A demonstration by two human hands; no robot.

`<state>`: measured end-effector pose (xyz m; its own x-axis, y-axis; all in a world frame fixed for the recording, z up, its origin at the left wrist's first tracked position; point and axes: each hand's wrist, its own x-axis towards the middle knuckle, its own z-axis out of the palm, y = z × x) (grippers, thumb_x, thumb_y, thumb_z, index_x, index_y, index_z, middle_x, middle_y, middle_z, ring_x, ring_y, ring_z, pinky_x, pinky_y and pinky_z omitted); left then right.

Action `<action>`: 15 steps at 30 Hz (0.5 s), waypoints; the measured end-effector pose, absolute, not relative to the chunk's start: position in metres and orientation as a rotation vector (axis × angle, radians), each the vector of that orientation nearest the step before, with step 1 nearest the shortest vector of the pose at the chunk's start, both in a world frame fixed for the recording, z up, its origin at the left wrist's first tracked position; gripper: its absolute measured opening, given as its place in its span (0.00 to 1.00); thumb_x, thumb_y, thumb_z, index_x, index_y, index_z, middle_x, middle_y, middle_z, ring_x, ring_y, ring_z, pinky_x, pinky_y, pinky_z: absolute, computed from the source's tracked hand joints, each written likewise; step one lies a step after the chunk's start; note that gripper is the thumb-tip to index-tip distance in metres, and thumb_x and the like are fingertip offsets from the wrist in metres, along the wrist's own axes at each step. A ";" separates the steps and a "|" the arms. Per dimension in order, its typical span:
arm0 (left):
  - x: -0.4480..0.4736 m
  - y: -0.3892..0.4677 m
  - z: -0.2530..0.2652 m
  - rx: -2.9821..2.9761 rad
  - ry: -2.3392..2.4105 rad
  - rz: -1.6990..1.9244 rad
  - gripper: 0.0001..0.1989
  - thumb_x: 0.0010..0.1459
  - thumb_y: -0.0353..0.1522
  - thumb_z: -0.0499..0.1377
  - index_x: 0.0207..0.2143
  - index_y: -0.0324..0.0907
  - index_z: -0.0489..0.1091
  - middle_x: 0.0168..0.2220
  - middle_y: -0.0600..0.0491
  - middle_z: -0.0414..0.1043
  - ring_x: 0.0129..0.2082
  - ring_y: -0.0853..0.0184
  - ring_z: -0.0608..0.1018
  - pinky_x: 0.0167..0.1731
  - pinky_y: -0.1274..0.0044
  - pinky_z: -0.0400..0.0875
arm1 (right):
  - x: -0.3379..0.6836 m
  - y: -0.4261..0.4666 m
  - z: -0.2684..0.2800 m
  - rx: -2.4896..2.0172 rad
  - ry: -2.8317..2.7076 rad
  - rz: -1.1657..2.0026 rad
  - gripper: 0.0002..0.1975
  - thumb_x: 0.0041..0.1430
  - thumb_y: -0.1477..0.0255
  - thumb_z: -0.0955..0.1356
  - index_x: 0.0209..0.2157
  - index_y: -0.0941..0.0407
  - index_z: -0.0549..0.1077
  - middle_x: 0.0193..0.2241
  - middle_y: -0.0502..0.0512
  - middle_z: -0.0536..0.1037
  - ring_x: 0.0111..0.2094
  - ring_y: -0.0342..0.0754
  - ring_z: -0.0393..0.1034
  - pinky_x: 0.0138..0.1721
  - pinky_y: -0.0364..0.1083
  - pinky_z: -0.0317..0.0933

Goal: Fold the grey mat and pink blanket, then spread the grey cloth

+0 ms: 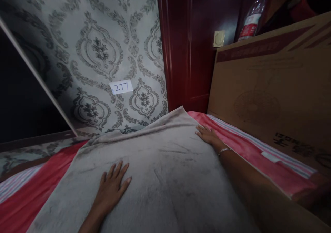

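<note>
A large grey cloth [155, 177] with a soft, fuzzy surface lies spread in front of me, faintly creased. Its far edge rises to a peaked corner near the wall. My left hand [112, 183] rests flat on the cloth at the left of centre, fingers spread. Near the right edge of the cloth, my right hand [207, 135] lies flat with its fingers stretched out, a thin bracelet [224, 150] on its wrist. Neither hand grips anything. Beneath the grey cloth, a red cloth [59, 167] shows on both sides.
Striped fabric [258, 143] shows past the red cloth. A big cardboard box [258, 84] stands at the right, with a plastic bottle [252, 19] on top. Behind are a patterned wall [100, 53] bearing a paper label [121, 87] and dark red panelling [181, 46]. A dark panel [26, 88] stands left.
</note>
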<state>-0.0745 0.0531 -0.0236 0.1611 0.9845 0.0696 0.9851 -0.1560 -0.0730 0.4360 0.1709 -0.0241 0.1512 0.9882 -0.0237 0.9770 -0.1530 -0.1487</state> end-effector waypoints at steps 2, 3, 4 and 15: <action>-0.073 0.052 -0.022 -2.308 -1.984 -0.007 0.31 0.67 0.48 0.45 0.70 0.51 0.55 0.73 0.50 0.47 0.72 0.49 0.51 0.66 0.50 0.48 | 0.430 0.170 -0.014 -2.335 -1.961 0.156 0.31 0.71 0.58 0.51 0.71 0.49 0.54 0.72 0.53 0.50 0.72 0.61 0.42 0.67 0.69 0.41; -0.071 0.051 -0.021 -2.308 -1.979 -0.016 0.31 0.67 0.48 0.46 0.70 0.51 0.55 0.73 0.50 0.47 0.72 0.49 0.51 0.66 0.50 0.48 | 0.425 0.170 -0.008 -2.345 -1.959 0.145 0.30 0.71 0.59 0.52 0.70 0.50 0.58 0.71 0.57 0.54 0.70 0.64 0.45 0.65 0.72 0.42; -0.070 0.050 -0.020 -2.308 -1.974 -0.022 0.31 0.67 0.47 0.46 0.70 0.51 0.56 0.72 0.50 0.48 0.72 0.49 0.51 0.66 0.50 0.49 | 0.417 0.170 -0.001 -2.346 -1.967 0.132 0.30 0.70 0.59 0.53 0.68 0.51 0.61 0.69 0.60 0.59 0.69 0.68 0.49 0.63 0.75 0.43; -0.060 0.043 -0.012 -2.328 -2.033 -0.013 0.31 0.69 0.47 0.46 0.71 0.51 0.53 0.73 0.49 0.47 0.72 0.50 0.50 0.66 0.51 0.48 | 0.252 0.102 -0.028 -1.752 -2.456 0.167 0.34 0.69 0.49 0.52 0.71 0.45 0.52 0.73 0.52 0.48 0.72 0.57 0.39 0.68 0.63 0.40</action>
<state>-0.0604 0.0428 -0.0121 0.1353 0.9900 0.0394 0.9904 -0.1341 -0.0327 0.2518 0.1019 -0.0278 -0.3227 0.9459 0.0334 0.9326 0.3238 -0.1592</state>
